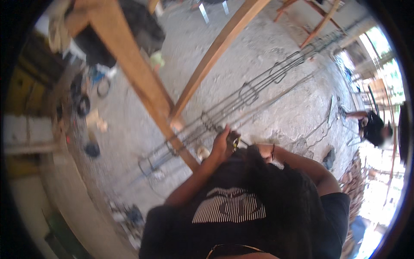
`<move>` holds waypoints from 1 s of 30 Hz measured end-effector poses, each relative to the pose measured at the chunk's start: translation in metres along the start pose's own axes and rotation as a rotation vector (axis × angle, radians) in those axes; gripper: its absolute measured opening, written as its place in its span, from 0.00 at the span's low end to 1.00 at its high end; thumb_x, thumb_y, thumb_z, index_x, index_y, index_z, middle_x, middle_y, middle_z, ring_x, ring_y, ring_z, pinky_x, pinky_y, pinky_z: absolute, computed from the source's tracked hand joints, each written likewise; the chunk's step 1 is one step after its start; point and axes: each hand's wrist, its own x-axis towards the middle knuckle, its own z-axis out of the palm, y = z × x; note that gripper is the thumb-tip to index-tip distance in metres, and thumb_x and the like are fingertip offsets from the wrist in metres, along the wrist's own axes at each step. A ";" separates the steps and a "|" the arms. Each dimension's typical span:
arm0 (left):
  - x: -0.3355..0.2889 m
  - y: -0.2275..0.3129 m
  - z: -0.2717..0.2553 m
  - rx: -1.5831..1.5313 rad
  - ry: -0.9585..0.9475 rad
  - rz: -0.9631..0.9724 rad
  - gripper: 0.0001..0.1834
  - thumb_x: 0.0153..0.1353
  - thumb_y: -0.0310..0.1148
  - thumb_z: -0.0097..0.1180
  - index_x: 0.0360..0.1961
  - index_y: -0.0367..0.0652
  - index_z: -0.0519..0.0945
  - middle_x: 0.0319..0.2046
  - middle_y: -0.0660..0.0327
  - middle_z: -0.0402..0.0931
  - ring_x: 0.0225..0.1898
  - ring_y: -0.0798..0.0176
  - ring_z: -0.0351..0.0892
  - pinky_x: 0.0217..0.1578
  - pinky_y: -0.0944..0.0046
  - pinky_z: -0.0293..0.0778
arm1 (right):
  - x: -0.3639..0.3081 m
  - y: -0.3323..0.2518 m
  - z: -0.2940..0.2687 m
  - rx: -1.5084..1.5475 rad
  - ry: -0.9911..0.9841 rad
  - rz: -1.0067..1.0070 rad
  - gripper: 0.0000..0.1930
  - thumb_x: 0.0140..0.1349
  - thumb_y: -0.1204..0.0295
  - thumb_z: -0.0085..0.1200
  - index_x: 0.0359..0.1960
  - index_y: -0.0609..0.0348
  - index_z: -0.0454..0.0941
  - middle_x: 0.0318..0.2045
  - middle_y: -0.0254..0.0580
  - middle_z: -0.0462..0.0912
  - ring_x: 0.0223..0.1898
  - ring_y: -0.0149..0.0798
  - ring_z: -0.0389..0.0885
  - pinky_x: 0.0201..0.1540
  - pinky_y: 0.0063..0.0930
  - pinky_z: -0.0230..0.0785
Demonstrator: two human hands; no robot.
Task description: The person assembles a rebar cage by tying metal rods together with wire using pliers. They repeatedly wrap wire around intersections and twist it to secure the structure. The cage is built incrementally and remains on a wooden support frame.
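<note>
A long cage of thin steel bars (248, 94) with bent stirrups runs diagonally in front of me, from lower left to upper right. Close to my chest, my left hand (222, 146) is closed around a small dark tool with yellow on it (236, 143); its exact kind does not show. The thumb side of that hand is beside the cage's near bars. My right hand (266, 151) is bent in against my dark shirt, to the right of the left hand. Its fingers look curled, but cloth partly hides them and whatever they hold.
A wooden trestle (142, 84) stands under the cage at left, with a slanting brace (220, 49). Another wooden stand (319, 26) is at the far right end. A person (373, 127) bends low at the right. Loose items and a dark ring (103, 87) lie on the left floor.
</note>
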 end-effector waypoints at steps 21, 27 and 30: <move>-0.020 -0.006 0.017 0.449 -0.038 0.241 0.27 0.73 0.55 0.45 0.45 0.40 0.79 0.45 0.56 0.82 0.46 0.60 0.79 0.51 0.58 0.72 | -0.010 -0.017 0.001 0.341 -0.352 -0.146 0.16 0.65 0.61 0.55 0.45 0.61 0.78 0.30 0.47 0.79 0.22 0.37 0.78 0.26 0.31 0.77; -0.035 0.009 0.037 0.942 -0.411 0.572 0.21 0.68 0.49 0.57 0.48 0.42 0.82 0.43 0.59 0.83 0.48 0.63 0.79 0.51 0.60 0.74 | -0.020 -0.068 0.016 -0.764 0.116 -0.425 0.15 0.65 0.62 0.55 0.45 0.61 0.78 0.30 0.46 0.79 0.23 0.37 0.78 0.27 0.30 0.77; -0.042 0.026 0.065 0.866 -0.611 0.736 0.23 0.61 0.50 0.66 0.45 0.42 0.83 0.41 0.60 0.83 0.46 0.63 0.79 0.51 0.60 0.73 | -0.033 -0.087 0.031 -0.928 0.260 -0.428 0.15 0.65 0.62 0.55 0.45 0.61 0.78 0.30 0.46 0.78 0.23 0.37 0.78 0.27 0.30 0.77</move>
